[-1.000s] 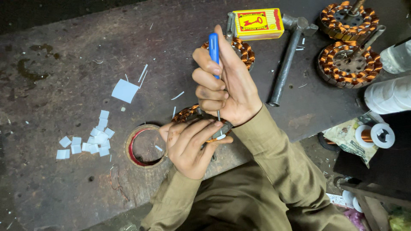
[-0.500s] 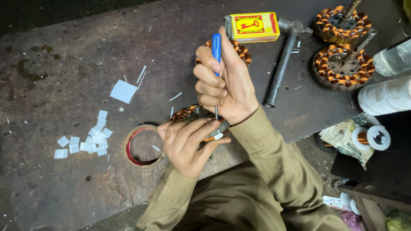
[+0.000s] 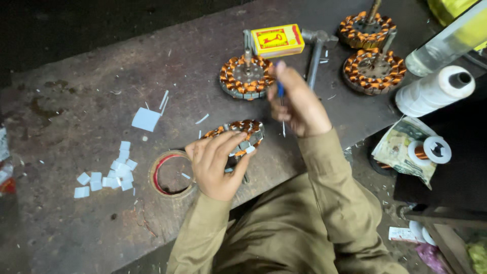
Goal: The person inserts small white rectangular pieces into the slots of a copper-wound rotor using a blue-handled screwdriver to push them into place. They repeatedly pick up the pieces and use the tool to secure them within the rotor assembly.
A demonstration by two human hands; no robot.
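My left hand (image 3: 219, 163) rests on a round copper-wound stator (image 3: 242, 131) lying on the dark workbench (image 3: 76, 228), fingers spread over its near side and gripping it. Just right of it my right hand (image 3: 299, 104) is closed around a blue-handled screwdriver (image 3: 280, 91), its thin tip pointing down beside the stator. My hand is blurred. Another wound stator (image 3: 246, 76) with a shaft lies just beyond.
A yellow matchbox (image 3: 277, 39), a metal hammer (image 3: 315, 53) and two more stators (image 3: 373, 68) lie at the back right. A tape roll (image 3: 171, 174) and small white paper pieces (image 3: 109, 175) lie left. White thread spool (image 3: 433, 91), wire reel (image 3: 436, 149) right.
My right hand has lifted the screwdriver off the stator and moved right. My left hand has slid down, uncovering the stator's top. The camera view shifted, showing the far stator fully.
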